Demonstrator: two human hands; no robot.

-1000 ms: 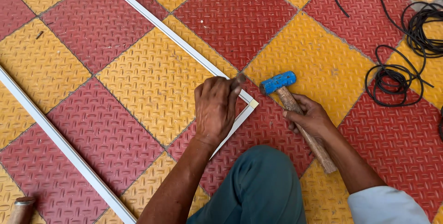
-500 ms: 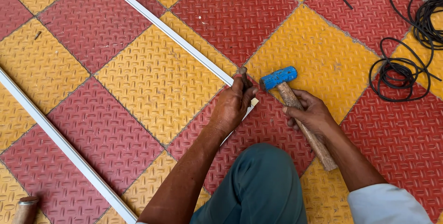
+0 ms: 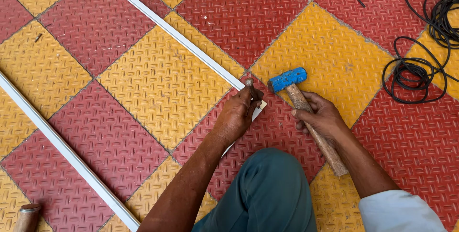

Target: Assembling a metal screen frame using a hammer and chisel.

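Hammer point(image 3: 306, 112), head-heavy, gripped mid-handle in my right hand point(image 3: 322, 117); left hand point(image 3: 237, 115) pinches a punch point(image 3: 249, 82) onto stiff, light trim point(image 3: 172, 33).

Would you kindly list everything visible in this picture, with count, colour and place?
hammer: one, blue head, wooden handle, right of centre.
trim strips: two, white, one from the top to centre, one at lower left.
nail: one, dark, upright at the strip's end.
cable: one, black, coiled at upper right.
wooden handle: one, brown, bottom left corner.
floor tiles: many, red and yellow.
left hand: pinches the nail.
right hand: grips the hammer.
knee: teal trousers, bottom centre.
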